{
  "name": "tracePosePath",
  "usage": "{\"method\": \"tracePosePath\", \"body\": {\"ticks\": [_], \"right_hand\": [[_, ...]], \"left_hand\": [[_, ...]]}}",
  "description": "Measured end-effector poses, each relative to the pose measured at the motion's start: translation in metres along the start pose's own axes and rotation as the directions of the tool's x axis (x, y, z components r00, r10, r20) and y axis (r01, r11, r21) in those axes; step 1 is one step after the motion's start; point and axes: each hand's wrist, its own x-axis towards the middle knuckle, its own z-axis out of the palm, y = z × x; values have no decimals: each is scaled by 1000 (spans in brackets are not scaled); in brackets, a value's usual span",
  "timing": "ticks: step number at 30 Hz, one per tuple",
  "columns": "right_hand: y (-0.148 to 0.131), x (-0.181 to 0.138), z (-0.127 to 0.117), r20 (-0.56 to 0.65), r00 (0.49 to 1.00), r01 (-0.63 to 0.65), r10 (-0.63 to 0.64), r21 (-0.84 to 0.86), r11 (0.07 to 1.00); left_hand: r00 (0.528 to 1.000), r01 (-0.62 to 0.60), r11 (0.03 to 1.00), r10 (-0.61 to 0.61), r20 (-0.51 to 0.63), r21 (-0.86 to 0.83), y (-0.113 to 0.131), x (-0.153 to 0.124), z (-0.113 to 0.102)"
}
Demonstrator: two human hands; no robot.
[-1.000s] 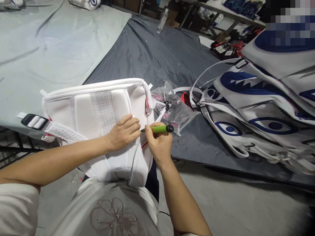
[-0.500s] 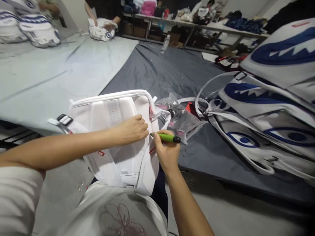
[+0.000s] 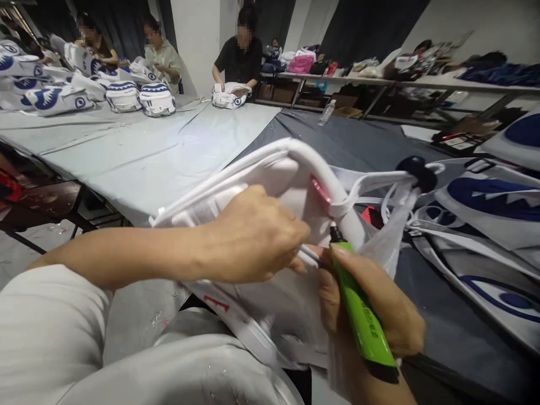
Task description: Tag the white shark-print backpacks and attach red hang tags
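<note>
A white backpack [image 3: 291, 197] rests tilted against my lap and the table edge, its padded back side facing me. My left hand [image 3: 261, 236] is closed over it, fingertips pinched at a thin greyish strip [image 3: 310, 256] by the bag's side; the fingers' undersides are hidden. My right hand [image 3: 379, 304] is wrapped round a green pen-shaped tool [image 3: 358, 309] with black ends. The tool's pale tip points up at the bag's side, close to a strap loop and a red tag [image 3: 321, 191]. Whether the tip touches the fabric I cannot tell.
White and blue backpacks [image 3: 485, 202] are piled at the right, straps loose. A clear plastic bag [image 3: 386, 247] hangs by the strap. Across the pale table [image 3: 202, 152], a co-worker [image 3: 238, 62] handles another backpack [image 3: 230, 95]. A bottle [image 3: 327, 112] stands on the dark cover.
The backpack and both hands appear nearer and larger. The green tool has swung from nearly level to steeply upright. My view has shifted up and left, bringing more co-workers into sight.
</note>
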Motion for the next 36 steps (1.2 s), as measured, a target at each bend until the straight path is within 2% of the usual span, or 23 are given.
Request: {"method": "tracePosePath", "body": {"ticks": [2,4,6,8,9,11,14,17,20,22,24,27,30,33,36], "right_hand": [[4,-8,0,132,991,13,-19,48,999],[12,-26,11,229,973,-33,7,111,993],[23,-46,25,271,960,-101,63,131,986],[29,-60,37,260,959,-141,108,109,984],[30,-64,40,253,960,-146,117,97,985],[25,-66,42,259,957,-161,133,92,983],[11,-63,40,313,938,-186,147,96,978],[6,-64,36,403,900,-215,165,81,973],[14,-68,35,459,851,-315,255,58,947],[21,-70,36,435,848,-362,302,58,931],[25,-72,38,393,858,-390,332,77,918],[27,-72,41,379,854,-424,357,108,899],[30,-70,39,440,827,-422,349,76,904],[38,-67,32,491,797,-407,353,3,914],[48,-62,29,414,830,-332,373,-171,928]], "left_hand": [[997,37,993,-28,75,-111,-6,-11,15],[993,39,976,-13,121,-214,-21,-16,39],[998,40,977,-31,47,-210,-41,-14,62],[996,77,986,-83,-34,-145,-59,-6,79],[995,94,988,-97,-20,-122,-64,-1,86],[988,104,989,-90,123,-108,-70,11,98],[938,135,989,-110,328,-55,-69,30,118],[931,133,991,-121,345,-14,-68,41,136],[962,-8,999,17,272,-35,-67,40,143],[960,-94,995,97,264,-24,-65,36,143],[949,-127,991,112,293,31,-61,33,145],[944,-93,990,53,326,107,-55,33,153],[951,-28,995,-4,311,99,-53,36,161],[960,-11,997,-11,280,76,-54,37,162],[964,21,998,-36,264,58,-55,36,161]]}}
